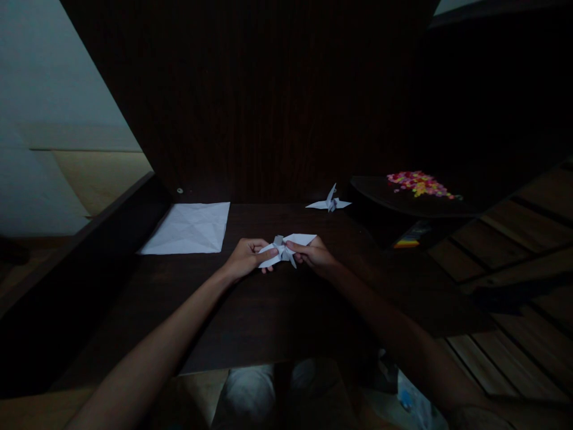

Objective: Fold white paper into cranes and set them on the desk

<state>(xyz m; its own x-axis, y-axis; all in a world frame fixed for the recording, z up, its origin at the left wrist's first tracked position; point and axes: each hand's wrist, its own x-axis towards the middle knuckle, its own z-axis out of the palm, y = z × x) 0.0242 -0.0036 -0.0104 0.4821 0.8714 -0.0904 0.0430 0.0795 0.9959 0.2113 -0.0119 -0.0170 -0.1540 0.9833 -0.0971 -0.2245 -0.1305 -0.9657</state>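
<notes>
A white origami crane (283,249) is held up between both hands above the dark desk, its wings stretched to either side. My left hand (245,258) pinches the left wing, thumb on top and fingers beneath. My right hand (314,255) grips the crane near its middle and right wing, the thumb pressed on the paper. Farther back, a second paper crane (331,205) stands by the desk's back panel. To the left lies a square sheet of white paper (190,228) with fold creases.
On a raised dark shelf (371,191) at the right sits a pile of small colourful pieces (421,183). A dark side panel (89,263) bounds the desk (224,322) on the left. Slatted wooden planks (528,352) show at lower right.
</notes>
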